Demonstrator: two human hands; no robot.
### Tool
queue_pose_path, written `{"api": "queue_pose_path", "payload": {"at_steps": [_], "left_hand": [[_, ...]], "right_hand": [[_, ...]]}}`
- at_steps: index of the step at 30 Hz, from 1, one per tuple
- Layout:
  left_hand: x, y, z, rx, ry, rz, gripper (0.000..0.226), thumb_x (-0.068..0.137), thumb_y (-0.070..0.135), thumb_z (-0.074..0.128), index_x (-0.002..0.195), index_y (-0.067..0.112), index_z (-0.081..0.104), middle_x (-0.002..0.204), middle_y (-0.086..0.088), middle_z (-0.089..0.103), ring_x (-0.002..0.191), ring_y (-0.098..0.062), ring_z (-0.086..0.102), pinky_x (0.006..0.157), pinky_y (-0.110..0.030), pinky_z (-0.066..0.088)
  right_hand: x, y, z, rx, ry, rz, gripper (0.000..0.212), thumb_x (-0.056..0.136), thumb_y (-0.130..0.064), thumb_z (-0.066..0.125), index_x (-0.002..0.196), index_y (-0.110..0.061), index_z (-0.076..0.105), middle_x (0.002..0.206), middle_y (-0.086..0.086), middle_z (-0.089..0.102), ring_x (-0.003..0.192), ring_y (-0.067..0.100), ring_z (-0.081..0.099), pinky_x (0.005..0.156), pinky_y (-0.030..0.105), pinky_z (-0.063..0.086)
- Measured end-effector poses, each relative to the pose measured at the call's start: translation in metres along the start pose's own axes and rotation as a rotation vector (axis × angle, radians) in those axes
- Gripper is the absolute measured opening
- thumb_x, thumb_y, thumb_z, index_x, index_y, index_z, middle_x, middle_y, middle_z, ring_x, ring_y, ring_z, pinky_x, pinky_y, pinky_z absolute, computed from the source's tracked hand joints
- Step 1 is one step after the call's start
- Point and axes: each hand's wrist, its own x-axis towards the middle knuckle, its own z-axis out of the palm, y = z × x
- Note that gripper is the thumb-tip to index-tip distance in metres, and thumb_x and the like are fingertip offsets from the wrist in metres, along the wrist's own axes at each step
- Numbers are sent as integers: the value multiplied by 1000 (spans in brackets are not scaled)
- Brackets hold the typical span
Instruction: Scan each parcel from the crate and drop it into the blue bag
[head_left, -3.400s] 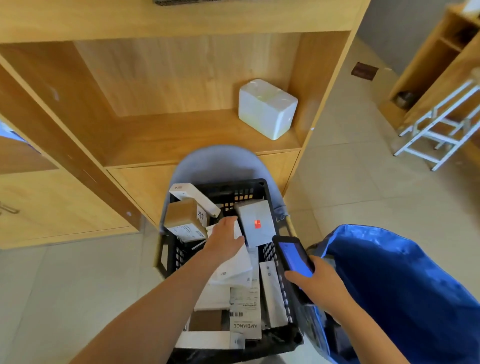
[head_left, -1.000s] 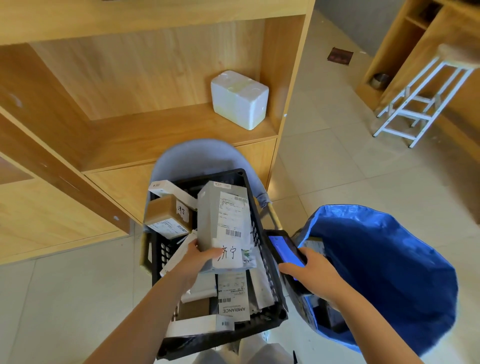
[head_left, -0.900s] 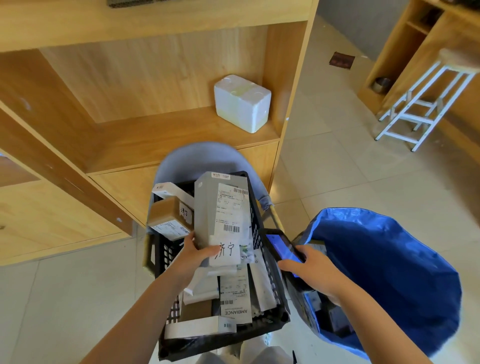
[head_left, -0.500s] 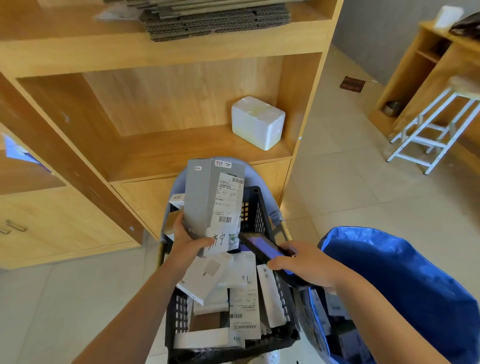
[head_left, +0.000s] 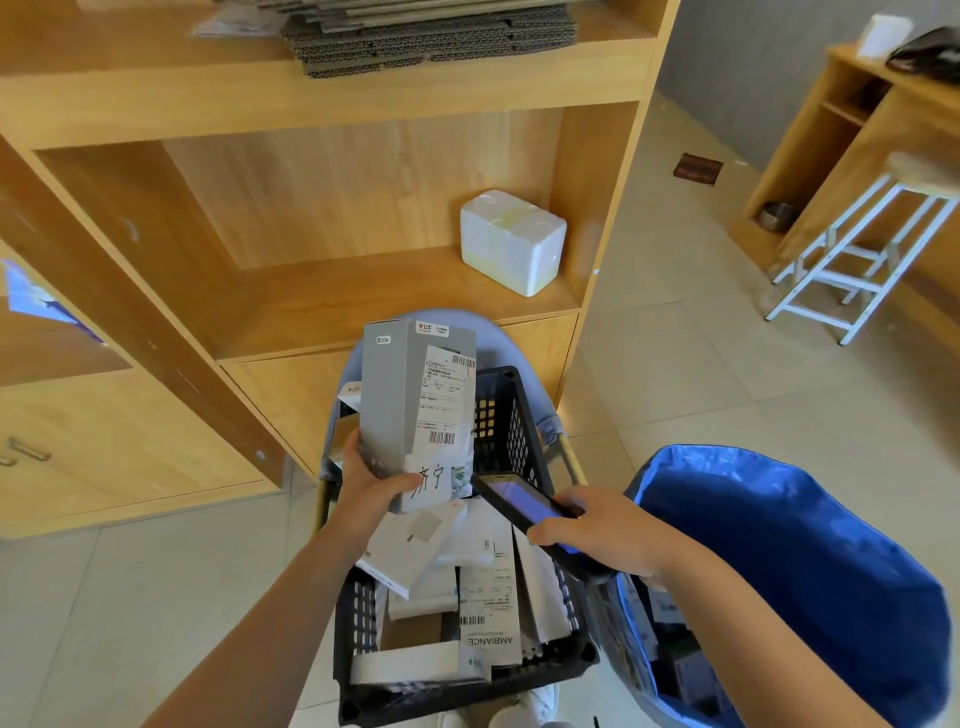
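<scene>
Grey parcel (head_left: 410, 410): upright, label facing the camera, gripped at its lower edge by the left hand (head_left: 371, 480), raised above the black crate (head_left: 511, 415). Scanner (head_left: 524, 512): clasped in the right hand (head_left: 597, 535), screen lit, tip just beside the parcel's lower right corner. Crate: holds further white parcels, resting on a grey chair (head_left: 493, 338). Blue bag (head_left: 831, 571): open, right of crate.

Bright even daylight, soft shadows, wide-angle bending at edges, slight blur perhaps from motion
</scene>
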Motion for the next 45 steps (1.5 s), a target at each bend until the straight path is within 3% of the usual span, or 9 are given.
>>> {"api": "queue_pose_path", "payload": {"at_steps": [5, 10, 13, 24, 28, 31, 35, 40, 45], "left_hand": [[-2, 0, -2, -2, -40, -2, 96, 61, 15, 79, 144, 27, 32, 130, 3, 52, 112, -14, 59, 73, -32, 56], [-6, 8, 15, -12, -200, -51, 66, 84, 26, 64, 142, 41, 37, 130, 14, 61, 115, -13, 62, 83, -32, 53], [-5, 15, 43, 60, -247, -89, 58, 78, 38, 58, 134, 44, 45, 128, 10, 63, 114, -16, 61, 93, -39, 49], [-2, 7, 239, 270, -472, -211, 30, 101, 26, 48, 127, 40, 43, 119, 9, 62, 100, -6, 59, 85, -32, 44], [-6, -14, 324, 377, -606, -274, 54, 80, 44, 61, 132, 34, 47, 128, 6, 61, 112, -11, 59, 92, -32, 45], [-5, -42, 384, 475, -704, -348, 37, 91, 39, 55, 127, 34, 51, 125, 7, 64, 111, -9, 59, 88, -29, 45], [2, -93, 451, 612, -736, -476, 59, 69, 58, 55, 120, 28, 56, 115, 5, 66, 106, -12, 59, 82, -26, 43], [26, -196, 506, 744, -705, -640, 39, 98, 37, 49, 131, 16, 50, 107, 5, 62, 90, -3, 56, 65, -20, 38], [64, -302, 549, 911, -687, -707, 92, 69, 63, 48, 149, 19, 33, 142, -11, 47, 124, -28, 50, 100, -37, 43]], "right_hand": [[-8, 11, 4, 30, 27, -17, 54, 77, -53, 74, 108, -10, 64, 87, 5, 66, 71, 14, 63, 67, 27, 49], [-23, 43, 0, 132, 166, 26, 39, 84, -47, 72, 112, -23, 60, 104, 2, 69, 91, 18, 70, 82, 33, 60], [-36, 69, -11, 208, 256, 64, 26, 87, -41, 71, 105, -25, 62, 99, -4, 67, 84, 8, 65, 68, 19, 52], [-78, 223, -91, 475, 574, 344, 29, 84, -43, 73, 93, -16, 71, 90, 9, 73, 85, 29, 69, 68, 35, 49], [-84, 290, -128, 558, 626, 451, 35, 84, -45, 74, 88, -11, 67, 81, 5, 68, 76, 25, 63, 64, 35, 44], [-84, 335, -148, 620, 637, 541, 40, 83, -49, 73, 89, -11, 64, 80, 3, 63, 74, 22, 59, 64, 34, 41], [-72, 386, -160, 672, 648, 625, 36, 84, -47, 73, 85, -14, 57, 79, 0, 58, 73, 19, 55, 61, 32, 38], [-23, 444, -160, 776, 603, 717, 34, 85, -46, 72, 96, -14, 66, 89, 0, 66, 80, 14, 60, 62, 26, 41], [48, 504, -153, 880, 590, 760, 33, 84, -44, 73, 80, -15, 55, 69, -4, 57, 66, 14, 54, 58, 26, 38]]}}
